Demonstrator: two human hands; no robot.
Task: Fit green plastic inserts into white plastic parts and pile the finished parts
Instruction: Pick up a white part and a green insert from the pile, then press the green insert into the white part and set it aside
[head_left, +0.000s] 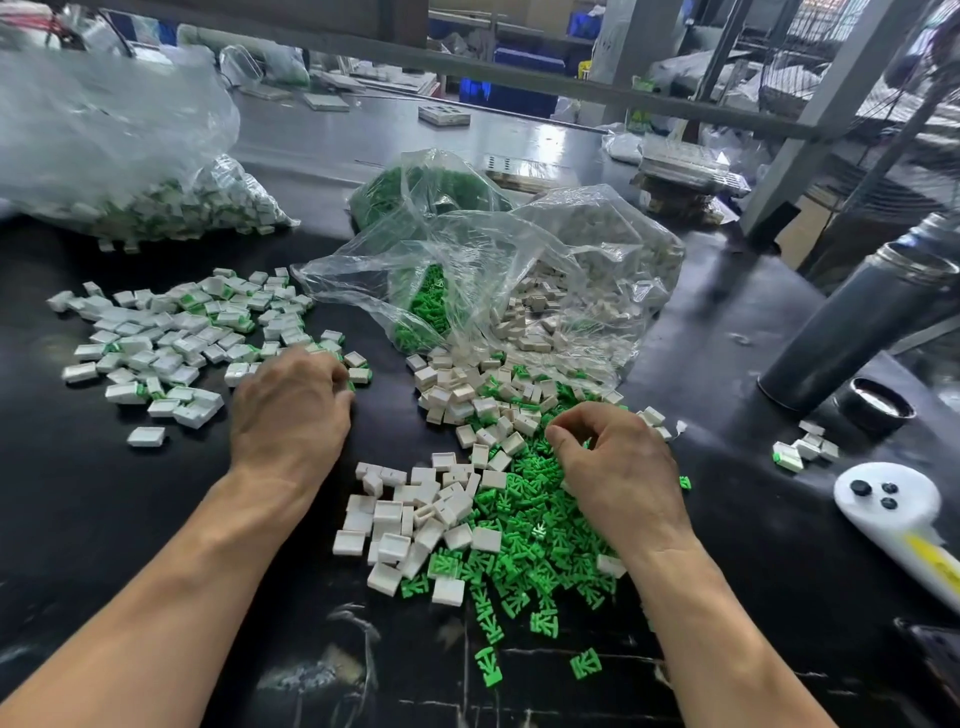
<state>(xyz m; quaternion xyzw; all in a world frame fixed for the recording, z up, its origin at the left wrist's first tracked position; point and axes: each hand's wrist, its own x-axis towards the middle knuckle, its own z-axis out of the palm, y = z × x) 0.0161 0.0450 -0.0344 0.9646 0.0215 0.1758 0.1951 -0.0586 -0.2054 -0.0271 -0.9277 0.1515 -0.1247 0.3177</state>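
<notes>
The left hand (289, 402) rests curled at the finished parts (171, 338) – its hold unclear – while the right hand (610, 457) pinches among green inserts (524, 545).

On the dark bench (130, 519), the left hand (288, 405) rests curled at the edge of the pile of finished parts (171, 338). The right hand (613, 467) is curled over loose green inserts (519, 545), with empty white parts (415, 514) just beside them. Clear bags (493, 270) lie behind.
</notes>
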